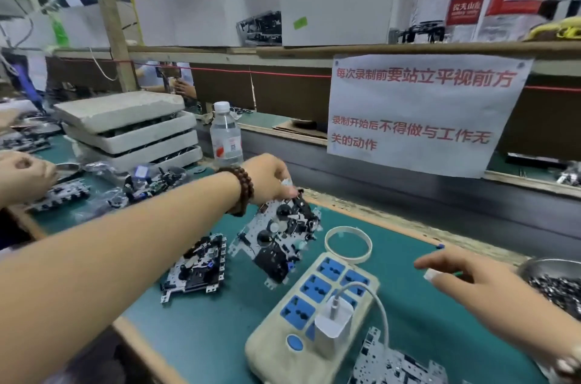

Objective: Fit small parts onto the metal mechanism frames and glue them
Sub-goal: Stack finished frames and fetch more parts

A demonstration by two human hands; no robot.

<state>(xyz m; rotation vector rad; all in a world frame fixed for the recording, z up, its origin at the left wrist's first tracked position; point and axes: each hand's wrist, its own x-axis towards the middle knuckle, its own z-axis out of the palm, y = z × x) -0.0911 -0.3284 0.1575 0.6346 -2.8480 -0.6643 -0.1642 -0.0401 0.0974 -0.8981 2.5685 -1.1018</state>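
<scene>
My left hand (272, 177), a bead bracelet on its wrist, pinches the top edge of a metal mechanism frame (278, 239) with black parts and holds it tilted above the green mat. A second frame (196, 267) lies flat on the mat to its left. A third, mostly bare frame (393, 361) lies at the bottom right. My right hand (462, 273) hovers over the mat at the right with fingers extended toward the left, a white covering on one fingertip. A metal bowl of small dark parts (556, 284) sits just right of that hand.
A beige power strip (314, 311) with a white charger plugged in lies in the centre, a white ring (348, 243) behind it. A water bottle (225, 135) and stacked foam trays (132, 129) stand at the back. Another person's hand (25, 173) works at far left.
</scene>
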